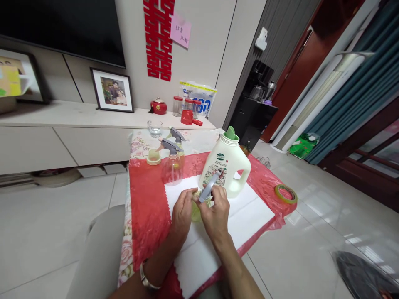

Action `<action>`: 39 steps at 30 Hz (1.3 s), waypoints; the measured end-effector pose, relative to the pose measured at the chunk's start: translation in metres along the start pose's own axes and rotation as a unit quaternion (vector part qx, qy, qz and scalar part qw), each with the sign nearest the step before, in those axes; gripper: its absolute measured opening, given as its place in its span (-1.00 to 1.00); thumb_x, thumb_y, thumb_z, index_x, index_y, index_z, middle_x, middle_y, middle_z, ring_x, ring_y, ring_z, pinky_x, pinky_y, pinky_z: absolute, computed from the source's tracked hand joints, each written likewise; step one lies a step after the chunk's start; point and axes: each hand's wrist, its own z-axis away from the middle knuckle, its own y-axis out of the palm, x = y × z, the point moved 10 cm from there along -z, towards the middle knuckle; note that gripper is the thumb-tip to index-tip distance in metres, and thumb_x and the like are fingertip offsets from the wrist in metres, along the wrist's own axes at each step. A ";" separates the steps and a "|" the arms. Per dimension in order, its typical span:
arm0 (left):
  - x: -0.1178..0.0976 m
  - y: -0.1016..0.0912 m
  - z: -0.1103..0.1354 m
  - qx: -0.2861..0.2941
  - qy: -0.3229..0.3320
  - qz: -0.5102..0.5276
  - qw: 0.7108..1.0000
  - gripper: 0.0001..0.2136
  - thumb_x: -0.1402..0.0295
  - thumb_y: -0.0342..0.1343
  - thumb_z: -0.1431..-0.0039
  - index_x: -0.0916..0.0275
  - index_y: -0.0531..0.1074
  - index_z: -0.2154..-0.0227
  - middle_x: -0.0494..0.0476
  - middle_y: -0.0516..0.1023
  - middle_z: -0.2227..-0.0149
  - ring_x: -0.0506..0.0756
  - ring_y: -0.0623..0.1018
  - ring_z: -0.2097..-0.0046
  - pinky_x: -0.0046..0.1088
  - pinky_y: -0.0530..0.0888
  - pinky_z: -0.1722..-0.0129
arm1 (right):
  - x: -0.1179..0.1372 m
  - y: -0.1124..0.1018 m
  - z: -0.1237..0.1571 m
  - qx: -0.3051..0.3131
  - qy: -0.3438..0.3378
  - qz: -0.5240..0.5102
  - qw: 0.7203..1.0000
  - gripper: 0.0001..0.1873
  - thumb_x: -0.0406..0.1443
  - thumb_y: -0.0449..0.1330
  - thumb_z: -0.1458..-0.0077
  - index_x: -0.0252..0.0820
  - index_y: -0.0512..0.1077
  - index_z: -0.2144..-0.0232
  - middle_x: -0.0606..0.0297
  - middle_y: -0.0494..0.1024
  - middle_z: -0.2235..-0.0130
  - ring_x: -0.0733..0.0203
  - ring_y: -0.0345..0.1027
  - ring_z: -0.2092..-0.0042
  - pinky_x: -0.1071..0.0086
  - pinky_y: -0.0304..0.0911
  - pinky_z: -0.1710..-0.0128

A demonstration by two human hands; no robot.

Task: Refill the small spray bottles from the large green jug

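A small yellow-green spray bottle point(196, 213) stands between my hands on the white sheet point(240, 224). Around its left side curls my left hand point(182, 211), fingers closed at the bottle's neck. My right hand point(217, 211) grips the grey trigger head point(208, 190) at the top; whether the head is fully seated is hidden by my fingers. Just behind stands a large cream jug point(235, 182) with a handle and a green piece point(230, 133) in its mouth. To the left is a clear pinkish spray bottle point(173, 170) with a grey trigger, another spray bottle point(178, 135) partly hidden behind it.
A pale-yellow cap point(153, 157) and a glass cup point(155, 128) sit at the table's back left. A roll of tape point(285, 194) lies at the right edge on red plastic point(146, 199). Behind, a cabinet top point(68, 114) bears jars and a photo frame.
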 end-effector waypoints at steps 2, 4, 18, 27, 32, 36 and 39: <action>0.001 0.002 0.000 0.006 -0.004 0.007 1.000 -0.68 0.13 -0.08 -0.28 0.22 0.48 0.17 0.18 0.59 0.13 0.19 0.55 0.03 -0.20 0.42 -0.09 | -0.003 -0.006 -0.001 0.015 0.007 -0.019 1.000 -0.75 -0.15 0.33 -0.05 -0.17 0.48 0.27 0.25 0.48 0.24 0.17 0.28 0.18 0.27 0.20 0.14; 0.002 0.004 0.000 0.015 -0.010 0.014 1.000 -0.67 0.11 -0.06 -0.27 0.22 0.48 0.18 0.18 0.60 0.14 0.20 0.56 0.03 -0.20 0.44 -0.06 | -0.007 -0.012 -0.002 0.030 0.024 -0.043 0.998 -0.70 -0.16 0.35 -0.03 -0.18 0.48 0.21 0.25 0.48 0.23 0.18 0.31 0.17 0.28 0.23 0.13; 0.015 0.079 0.046 0.305 -0.273 0.334 0.849 -0.49 -0.11 0.01 -0.23 0.19 0.51 0.03 0.23 0.65 0.21 0.18 0.61 0.31 -0.33 0.50 0.38 | -0.010 -0.037 -0.020 0.102 0.090 -0.234 0.963 -0.51 -0.09 0.32 -0.10 -0.12 0.44 -0.05 0.14 0.50 -0.02 0.07 0.41 -0.04 0.17 0.37 -0.06; -0.005 0.067 0.034 0.287 -0.144 0.372 0.871 -0.59 0.16 0.19 -0.22 0.15 0.39 -0.09 0.24 0.52 -0.04 0.21 0.54 -0.04 -0.22 0.46 -0.04 | -0.007 -0.041 0.026 0.018 0.025 0.060 0.998 -0.11 -0.05 0.32 -0.06 -0.07 0.08 -0.34 0.06 0.22 -0.23 -0.06 0.13 -0.26 0.03 0.22 -0.20; -0.002 0.072 0.036 0.293 -0.122 0.360 0.877 -0.43 0.21 0.48 0.13 0.12 0.45 0.02 0.18 0.47 -0.07 0.20 0.51 -0.06 -0.29 0.43 -0.07 | -0.001 -0.051 0.036 -0.013 0.013 0.134 0.991 0.04 -0.07 0.37 0.00 0.01 -0.07 -0.39 0.07 0.19 -0.17 -0.05 0.17 -0.20 0.15 0.34 -0.05; -0.003 0.078 0.044 0.321 -0.138 0.353 0.868 -0.53 0.17 0.36 -0.05 0.12 0.44 -0.02 0.21 0.44 -0.12 0.20 0.50 -0.09 -0.25 0.40 -0.08 | -0.007 -0.065 0.039 -0.023 -0.014 0.120 0.992 -0.09 -0.13 0.32 -0.06 0.04 0.02 -0.36 0.10 0.26 -0.15 -0.02 0.22 -0.17 0.13 0.32 -0.09; 0.000 0.079 0.047 0.345 -0.157 0.321 0.868 -0.56 0.16 0.30 -0.12 0.19 0.45 -0.03 0.29 0.49 -0.07 0.21 0.52 -0.03 -0.25 0.44 0.01 | -0.017 -0.084 0.037 -0.026 -0.008 0.058 0.998 -0.14 -0.13 0.33 -0.05 0.00 0.10 -0.33 0.07 0.28 -0.18 -0.05 0.26 -0.17 0.12 0.36 -0.06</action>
